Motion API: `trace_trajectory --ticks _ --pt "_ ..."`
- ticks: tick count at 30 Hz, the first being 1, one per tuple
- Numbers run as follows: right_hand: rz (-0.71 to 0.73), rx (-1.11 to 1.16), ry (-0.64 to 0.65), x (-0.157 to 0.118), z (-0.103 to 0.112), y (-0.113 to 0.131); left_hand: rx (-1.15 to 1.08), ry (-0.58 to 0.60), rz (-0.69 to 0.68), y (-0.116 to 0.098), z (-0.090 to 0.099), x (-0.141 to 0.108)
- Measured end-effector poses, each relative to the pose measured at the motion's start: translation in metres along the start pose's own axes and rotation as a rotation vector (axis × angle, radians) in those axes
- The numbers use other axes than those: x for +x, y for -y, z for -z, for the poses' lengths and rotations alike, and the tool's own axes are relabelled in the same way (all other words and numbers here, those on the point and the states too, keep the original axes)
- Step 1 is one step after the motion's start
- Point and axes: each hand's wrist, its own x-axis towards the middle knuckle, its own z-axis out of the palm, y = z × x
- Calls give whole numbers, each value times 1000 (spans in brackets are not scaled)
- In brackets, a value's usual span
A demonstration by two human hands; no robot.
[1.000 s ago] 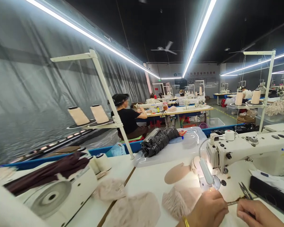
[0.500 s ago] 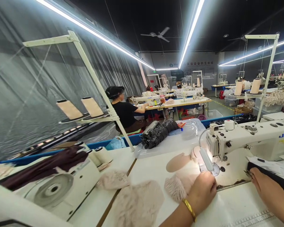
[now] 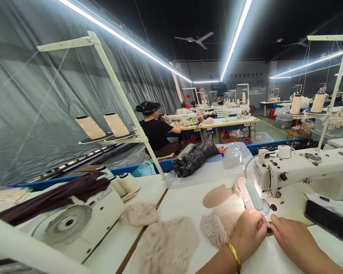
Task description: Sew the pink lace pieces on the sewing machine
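My left hand [image 3: 250,230], a gold bangle at its wrist, is closed in a pinch at the front of the sewing machine [image 3: 305,167] bed, just below the needle area. Pale pink gathered fabric [image 3: 215,230] runs under its fingers, though the pinched edge is hidden. My right hand [image 3: 292,238] is closed and its fingertips almost meet the left ones. A small dark bit shows between them; the thread snips seen there earlier are mostly hidden in its fingers. Beside the needle, a lamp [image 3: 254,196] lights a round pink piece [image 3: 242,186].
A long black object [image 3: 331,222] and white paper lie right of my hands. Pink fabric pieces [image 3: 168,243] spread to the left. Behind are a clear plastic lid [image 3: 234,156] and a black-wrapped bundle [image 3: 196,158]. Thread cones [image 3: 117,125] stand left; a co-worker [image 3: 154,129] sits beyond.
My right hand has moved left from beside the black object, where it held metal thread snips, to meet my left hand. My left hand stays near the needle; the view has shifted slightly.
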Motion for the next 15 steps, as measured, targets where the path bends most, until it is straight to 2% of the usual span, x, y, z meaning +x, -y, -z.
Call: trace_trajectory --ticks 5,8,11,15 --pt "-39 63 -81 18 28 -32 -38 -98 137 8 2 22" --pt "-62 166 -107 34 40 -40 -64 -127 183 14 -1 34" --pt "-149 309 -70 48 33 -30 -76 -156 218 17 -7 41" --pt "-304 512 -34 58 9 -5 -82 -171 221 21 -14 43"
